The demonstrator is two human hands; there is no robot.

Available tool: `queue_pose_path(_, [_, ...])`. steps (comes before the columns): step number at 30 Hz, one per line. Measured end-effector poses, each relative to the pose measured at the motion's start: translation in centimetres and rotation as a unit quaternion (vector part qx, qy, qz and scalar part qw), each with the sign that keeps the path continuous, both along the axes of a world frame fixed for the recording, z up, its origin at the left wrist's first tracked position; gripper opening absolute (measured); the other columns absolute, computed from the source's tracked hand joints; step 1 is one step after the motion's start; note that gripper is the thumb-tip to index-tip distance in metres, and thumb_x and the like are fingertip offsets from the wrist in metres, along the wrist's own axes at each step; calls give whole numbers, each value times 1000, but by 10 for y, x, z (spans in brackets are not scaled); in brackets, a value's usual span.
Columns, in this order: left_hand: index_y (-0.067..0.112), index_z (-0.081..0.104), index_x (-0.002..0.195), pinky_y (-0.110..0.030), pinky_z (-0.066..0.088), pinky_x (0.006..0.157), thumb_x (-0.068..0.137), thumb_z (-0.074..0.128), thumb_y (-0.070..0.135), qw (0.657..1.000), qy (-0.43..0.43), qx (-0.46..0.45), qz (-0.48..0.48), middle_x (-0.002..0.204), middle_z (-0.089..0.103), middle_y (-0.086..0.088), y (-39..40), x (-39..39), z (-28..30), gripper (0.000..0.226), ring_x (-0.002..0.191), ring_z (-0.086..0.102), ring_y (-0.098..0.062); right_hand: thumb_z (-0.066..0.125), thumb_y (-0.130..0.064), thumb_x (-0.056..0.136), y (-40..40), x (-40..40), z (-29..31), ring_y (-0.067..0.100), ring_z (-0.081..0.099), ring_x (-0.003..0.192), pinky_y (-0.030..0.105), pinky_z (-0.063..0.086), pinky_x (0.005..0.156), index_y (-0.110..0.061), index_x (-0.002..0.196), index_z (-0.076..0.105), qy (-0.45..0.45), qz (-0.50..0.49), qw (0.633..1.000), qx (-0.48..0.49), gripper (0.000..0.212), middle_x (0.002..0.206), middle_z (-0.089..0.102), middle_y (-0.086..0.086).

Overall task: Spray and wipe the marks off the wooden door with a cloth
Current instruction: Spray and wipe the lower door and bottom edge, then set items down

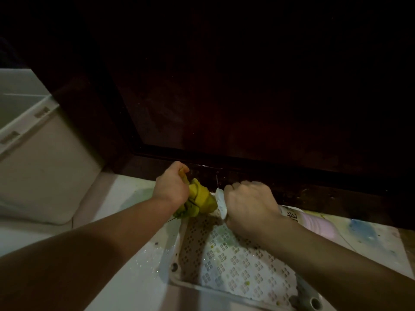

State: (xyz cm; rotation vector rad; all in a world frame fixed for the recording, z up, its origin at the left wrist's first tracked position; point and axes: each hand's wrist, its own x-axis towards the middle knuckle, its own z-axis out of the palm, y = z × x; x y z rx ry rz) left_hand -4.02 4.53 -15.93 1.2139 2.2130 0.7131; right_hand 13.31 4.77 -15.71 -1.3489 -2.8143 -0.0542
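The dark wooden door fills the upper view, its bottom rail speckled with marks just above the floor. My left hand is closed around a bunched yellow cloth, held low near the door's bottom edge. Beside it, my right hand grips a white spray bottle lying nearly level, its white nozzle pointing left toward the cloth. The bottle's pale pink body sticks out behind my wrist.
A white perforated mat in a tray lies on the pale floor under my hands. A white cabinet or appliance stands at the left. Blue and yellowish stains mark the floor at the right.
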Motion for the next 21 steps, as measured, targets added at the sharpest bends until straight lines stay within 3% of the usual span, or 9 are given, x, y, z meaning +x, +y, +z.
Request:
queue_pose_path(5, [25, 62, 80, -31, 50, 70, 86, 41, -3, 996, -72, -23, 46, 94, 64, -7, 1, -2, -2, 35, 85, 59, -24, 52, -39, 89, -1, -2, 0, 23, 58, 98, 32, 30, 73, -16, 109, 53, 12, -4, 1000, 2, 30, 108, 62, 3])
queue_pose_path(7, [21, 66, 84, -38, 53, 84, 89, 42, 1, 992, -103, -34, 68, 100, 66, -11, 4, -3, 0, 31, 94, 61, -29, 55, -41, 88, 0, -3, 0, 25, 56, 103, 34, 37, 77, -14, 115, 51, 8, -11, 1000, -14, 38, 113, 59, 7])
queue_pose_path(9, [9, 67, 102, -40, 50, 93, 90, 48, 7, 984, -154, -46, 83, 112, 65, -17, 7, -3, 1, 23, 106, 60, -36, 58, -40, 87, 1, -6, 0, 27, 53, 107, 36, 41, 83, -13, 119, 49, -5, -19, 999, -33, 43, 118, 55, 9])
queue_pose_path(12, [10, 61, 103, -43, 52, 92, 79, 65, 22, 974, -189, -78, 97, 102, 65, -16, 4, -3, 2, 27, 97, 62, -33, 57, -37, 86, 1, -7, -1, 25, 54, 105, 35, 41, 85, -14, 116, 51, -1, -13, 1000, -24, 38, 115, 58, 7])
queue_pose_path(15, [15, 57, 93, -41, 54, 88, 74, 76, 15, 979, -165, -90, 77, 93, 64, -11, 1, -5, -1, 27, 91, 63, -27, 51, -36, 88, 1, -4, 1, 23, 59, 94, 33, 36, 77, -16, 104, 56, 31, 6, 999, 14, 26, 102, 64, 3])
queue_pose_path(18, [14, 56, 96, -42, 53, 91, 79, 71, 9, 981, -159, -81, 70, 99, 63, -13, 1, -8, -2, 23, 96, 62, -29, 46, -38, 89, 0, -2, 6, 22, 60, 86, 33, 30, 71, -18, 95, 57, 33, 18, 999, 30, 24, 93, 66, 1])
queue_pose_path(21, [12, 57, 101, -44, 51, 93, 83, 63, 5, 982, -160, -69, 67, 103, 62, -15, 2, -10, -2, 21, 100, 61, -31, 48, -39, 89, -1, -3, 8, 22, 59, 86, 32, 31, 67, -17, 101, 55, 35, -10, 999, 10, 26, 95, 62, 1])
